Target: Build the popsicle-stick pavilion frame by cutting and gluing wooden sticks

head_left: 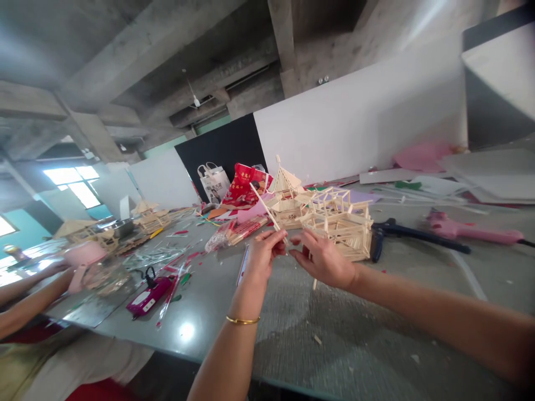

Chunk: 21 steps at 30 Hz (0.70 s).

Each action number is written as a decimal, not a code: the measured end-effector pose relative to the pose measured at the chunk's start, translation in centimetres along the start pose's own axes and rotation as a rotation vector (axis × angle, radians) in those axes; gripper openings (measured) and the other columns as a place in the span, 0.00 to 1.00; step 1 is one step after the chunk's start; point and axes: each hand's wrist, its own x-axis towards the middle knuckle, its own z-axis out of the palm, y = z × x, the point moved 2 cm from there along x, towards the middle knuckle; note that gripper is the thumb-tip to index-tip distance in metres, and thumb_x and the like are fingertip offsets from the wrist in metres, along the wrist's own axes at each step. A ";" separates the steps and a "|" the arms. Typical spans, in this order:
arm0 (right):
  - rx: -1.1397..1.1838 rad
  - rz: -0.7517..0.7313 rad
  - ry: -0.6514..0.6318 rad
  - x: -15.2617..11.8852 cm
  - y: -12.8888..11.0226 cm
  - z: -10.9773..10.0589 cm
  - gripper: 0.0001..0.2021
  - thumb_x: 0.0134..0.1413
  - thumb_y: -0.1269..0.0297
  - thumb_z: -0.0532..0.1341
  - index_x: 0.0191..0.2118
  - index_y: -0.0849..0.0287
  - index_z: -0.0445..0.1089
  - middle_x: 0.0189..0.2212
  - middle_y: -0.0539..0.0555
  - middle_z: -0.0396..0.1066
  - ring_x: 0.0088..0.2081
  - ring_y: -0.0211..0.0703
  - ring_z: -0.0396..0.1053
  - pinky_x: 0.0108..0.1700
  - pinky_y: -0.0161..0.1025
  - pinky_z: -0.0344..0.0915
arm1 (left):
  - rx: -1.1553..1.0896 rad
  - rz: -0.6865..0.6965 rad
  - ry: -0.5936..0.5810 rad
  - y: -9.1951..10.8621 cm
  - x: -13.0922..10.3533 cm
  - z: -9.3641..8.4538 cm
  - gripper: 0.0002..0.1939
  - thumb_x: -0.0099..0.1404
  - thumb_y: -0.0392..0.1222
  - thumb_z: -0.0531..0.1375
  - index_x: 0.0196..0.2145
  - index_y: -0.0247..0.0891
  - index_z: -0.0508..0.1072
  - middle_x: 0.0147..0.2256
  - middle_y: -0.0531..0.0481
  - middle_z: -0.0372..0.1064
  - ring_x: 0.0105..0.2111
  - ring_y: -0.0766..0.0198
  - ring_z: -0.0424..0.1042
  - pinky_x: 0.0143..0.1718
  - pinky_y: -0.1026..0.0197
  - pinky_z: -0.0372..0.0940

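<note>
My left hand (261,257) pinches a thin wooden stick (266,208) that slants up and to the left. My right hand (324,260) is right beside it, fingertips meeting the same stick near its lower end; a short stick shows below this hand. Just behind both hands stands a model frame built of wooden sticks (340,221) on the grey table (334,334). A small stick-built pavilion with a pointed roof (285,195) stands behind the frame.
A black glue gun (412,232) and a pink one (468,229) lie at the right. A magenta device (149,293) and stick packets (238,231) lie left. Another person's arms (33,289) work at the far left near more stick models (151,217). White boards stand behind.
</note>
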 end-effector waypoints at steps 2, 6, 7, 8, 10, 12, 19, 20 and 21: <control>-0.150 -0.066 -0.005 0.0 -0.2 -0.1 0.09 0.61 0.65 0.51 0.43 0.62 0.64 0.38 0.56 0.66 0.30 0.36 0.64 0.30 0.33 0.58 | 0.007 -0.006 -0.019 -0.2 0.0 0.2 0.10 0.45 0.42 0.67 0.23 0.33 0.75 0.17 0.54 0.65 0.18 0.72 0.62 0.19 0.69 0.57; -0.281 -0.141 -0.105 0.2 -0.3 -0.3 0.12 0.63 0.68 0.47 0.37 0.63 0.67 0.35 0.56 0.66 0.30 0.37 0.64 0.27 0.33 0.54 | 0.033 -0.002 -0.005 -0.4 -0.1 0.4 0.09 0.46 0.41 0.67 0.22 0.32 0.75 0.17 0.54 0.64 0.17 0.73 0.61 0.18 0.69 0.57; -0.277 -0.173 -0.186 0.2 -0.4 -0.3 0.13 0.63 0.68 0.46 0.38 0.64 0.67 0.35 0.57 0.67 0.30 0.37 0.64 0.28 0.34 0.54 | 0.034 0.002 0.006 -0.3 -0.1 0.3 0.09 0.46 0.41 0.67 0.22 0.32 0.75 0.17 0.54 0.65 0.17 0.73 0.61 0.18 0.69 0.57; -0.267 -0.209 -0.285 0.1 -0.5 -0.2 0.13 0.63 0.69 0.47 0.39 0.64 0.67 0.36 0.58 0.67 0.30 0.38 0.64 0.28 0.34 0.54 | 0.033 0.004 0.012 -0.3 -0.1 0.2 0.09 0.46 0.41 0.67 0.23 0.32 0.75 0.17 0.54 0.65 0.17 0.73 0.62 0.19 0.69 0.57; -0.243 -0.275 -0.485 -0.3 -0.7 0.2 0.12 0.62 0.67 0.49 0.37 0.64 0.69 0.35 0.58 0.69 0.28 0.37 0.64 0.28 0.34 0.53 | 0.036 0.006 0.016 -0.1 -0.1 0.1 0.10 0.46 0.42 0.67 0.24 0.32 0.75 0.18 0.54 0.66 0.17 0.73 0.62 0.19 0.69 0.57; -0.213 -0.313 -0.614 -0.8 -0.9 0.6 0.13 0.61 0.63 0.53 0.31 0.63 0.72 0.29 0.56 0.70 0.25 0.36 0.63 0.27 0.34 0.52 | 0.040 0.011 0.006 0.0 -0.1 0.0 0.10 0.47 0.43 0.67 0.24 0.32 0.76 0.18 0.53 0.65 0.17 0.74 0.62 0.18 0.69 0.57; -0.107 -0.156 -0.855 0.0 -2.5 -1.4 0.17 0.51 0.56 0.62 0.18 0.61 0.70 0.14 0.50 0.64 0.16 0.31 0.56 0.19 0.31 0.47 | 0.077 0.057 -0.014 0.2 -0.3 0.3 0.10 0.48 0.44 0.66 0.24 0.33 0.75 0.17 0.54 0.64 0.17 0.73 0.61 0.19 0.69 0.58; -0.047 -0.038 -0.925 0.3 -2.6 -2.3 0.17 0.51 0.56 0.61 0.18 0.61 0.69 0.13 0.50 0.64 0.15 0.31 0.56 0.18 0.30 0.47 | 0.098 0.058 -0.019 0.2 -0.4 0.5 0.10 0.48 0.44 0.66 0.24 0.33 0.75 0.17 0.54 0.64 0.17 0.73 0.61 0.19 0.68 0.58; 0.027 0.123 -0.999 0.6 -2.5 -3.4 0.17 0.52 0.57 0.60 0.18 0.62 0.68 0.14 0.50 0.64 0.14 0.31 0.57 0.17 0.29 0.48 | 0.122 0.057 -0.023 0.2 -0.4 0.6 0.10 0.48 0.44 0.65 0.24 0.33 0.75 0.17 0.54 0.64 0.17 0.72 0.62 0.19 0.68 0.58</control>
